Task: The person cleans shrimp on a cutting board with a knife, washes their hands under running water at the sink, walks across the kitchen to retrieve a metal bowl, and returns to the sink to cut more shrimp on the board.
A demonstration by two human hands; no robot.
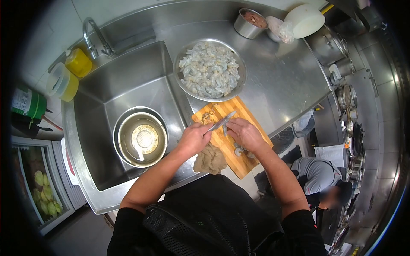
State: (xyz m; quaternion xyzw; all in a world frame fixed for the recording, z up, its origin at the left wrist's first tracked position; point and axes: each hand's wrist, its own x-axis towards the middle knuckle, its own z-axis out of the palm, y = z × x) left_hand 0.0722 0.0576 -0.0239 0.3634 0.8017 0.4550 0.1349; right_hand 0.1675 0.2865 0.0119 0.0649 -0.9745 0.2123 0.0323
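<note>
- The left hand [197, 135] is closed around the handle of a knife [223, 121], its blade slanting away over the cutting board and towards the right hand
- The right hand [247, 134] is narrow, fingers drawn together on a single shrimp [225, 130], which sits just beside the blade; whether blade and shrimp touch, I cannot tell
- Both hands are over the wooden cutting board [241, 109], which lies at a slant at the front edge of the steel counter [282, 81]
- Small brownish scraps [207, 116] lie on the board's far left part, and a few greyish pieces [239, 150] lie near the right wrist, partly hidden by it
- A wide metal bowl [242, 76] stands just beyond the board, heaped with greyish shrimp [209, 68]
- A crumpled brown cloth [210, 160] is at the board's near left side, below the left hand
- To the left is the steel sink [128, 99], with a round metal basin [141, 109] in it and a tap [101, 45] at its back
- At the counter's far side stand a metal pot [247, 29] of reddish-brown contents, a tied plastic bag [279, 30] and a white bowl [304, 21]
- On the right, another person in a grey shirt [318, 174] is near the cookware
</note>
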